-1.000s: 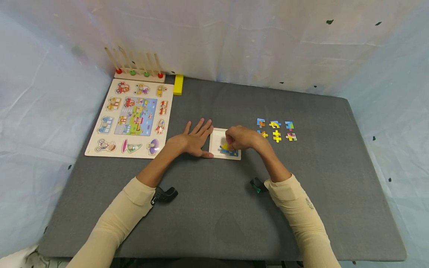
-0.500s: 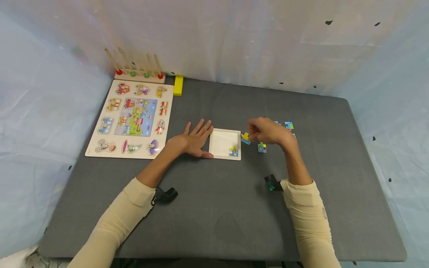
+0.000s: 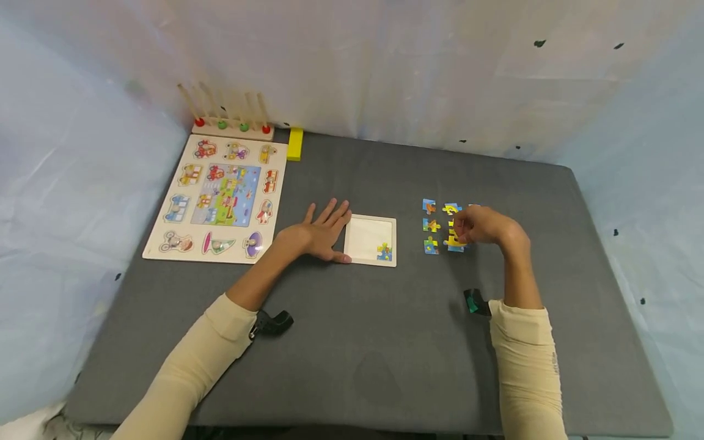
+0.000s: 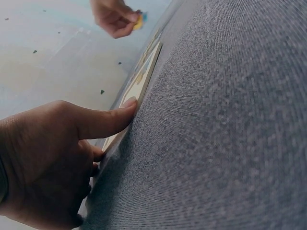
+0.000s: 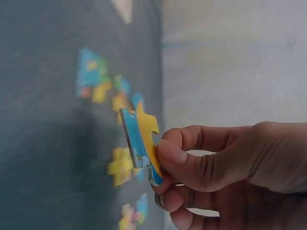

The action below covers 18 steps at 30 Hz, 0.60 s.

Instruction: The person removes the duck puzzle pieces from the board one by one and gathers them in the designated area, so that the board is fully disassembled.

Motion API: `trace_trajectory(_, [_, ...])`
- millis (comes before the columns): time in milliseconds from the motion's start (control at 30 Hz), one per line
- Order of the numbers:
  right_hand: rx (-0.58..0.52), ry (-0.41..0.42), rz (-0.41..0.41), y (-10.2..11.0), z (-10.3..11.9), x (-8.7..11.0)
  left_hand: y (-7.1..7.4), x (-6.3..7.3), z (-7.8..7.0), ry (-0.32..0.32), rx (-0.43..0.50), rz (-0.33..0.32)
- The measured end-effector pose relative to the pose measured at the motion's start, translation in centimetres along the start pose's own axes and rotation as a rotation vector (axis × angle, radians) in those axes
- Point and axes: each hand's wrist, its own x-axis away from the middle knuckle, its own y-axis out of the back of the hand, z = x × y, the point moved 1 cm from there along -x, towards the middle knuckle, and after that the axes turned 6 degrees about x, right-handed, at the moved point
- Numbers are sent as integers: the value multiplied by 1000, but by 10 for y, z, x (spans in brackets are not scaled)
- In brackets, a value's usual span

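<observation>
My left hand [image 3: 316,238] lies with spread fingers at the left edge of a small square wooden puzzle tray [image 3: 363,237], its thumb touching the near left corner. One jigsaw piece with yellow, blue and green [image 3: 384,251] sits in the tray's near right corner. To the right, my right hand [image 3: 484,225] pinches a yellow and blue jigsaw piece [image 5: 136,139] between thumb and fingers, just above the table. Several loose pieces lie around it in rows, among them an orange and blue piece [image 3: 429,206] and a green and blue piece [image 3: 431,245]. The hand covers some others.
A large wooden vehicle picture board [image 3: 181,229] lies on the left of the grey table [image 3: 379,342]. Behind it stand a pegged rack [image 3: 233,127] with red and green beads and a yellow block [image 3: 294,145]. Plastic sheeting hangs around the table.
My right hand has moved right from the tray, carrying the yellow and blue jigsaw piece over the loose ones. Another piece now lies below the left column. My left hand stays put.
</observation>
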Motion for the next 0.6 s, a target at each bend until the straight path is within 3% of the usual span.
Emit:
trace_trajectory(233, [36,-72,10,-18,-13,-9,1,4,-1,1,-8,4])
trace_trajectory(433, [77,-193,-43,-20,-14,-5,1,1,-1,-9,-6,-6])
trace_trajectory(600, [68,-243,-14,-27,-19,-2,-1,-3,-1,-4,-5,2])
